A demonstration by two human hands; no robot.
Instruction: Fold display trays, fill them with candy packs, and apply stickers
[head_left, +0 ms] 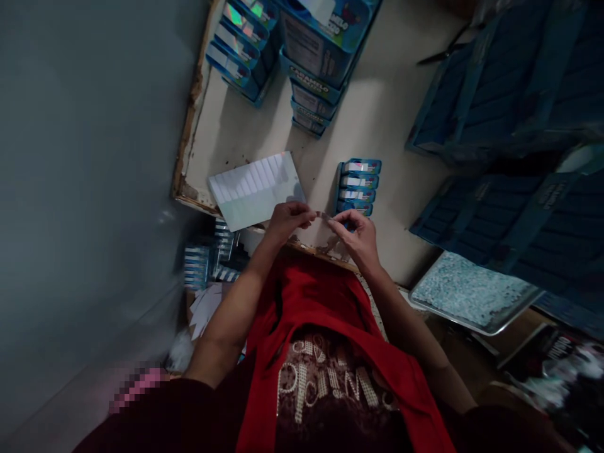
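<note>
A small thin strip (322,215) is stretched between my two hands near the table's front edge. My left hand (291,220) pinches its left end with thumb and fingertips. The fingers of my right hand (356,233) are closed on the other end. Beside my left hand lies a pale, shiny sheet (259,211) with a row of light strips along its upper part. Just beyond my right hand stands a small blue carton (340,189) holding a row of blue packs (361,182) with white bands; its near end is partly behind the hand.
Stacked blue cartons (309,75) and more packs (231,60) stand at the back of the table (382,119). Blue box stacks (495,88) fill the right side, with a metal tray of pale blue pieces (472,289) below. A grey wall (89,157) rises at left.
</note>
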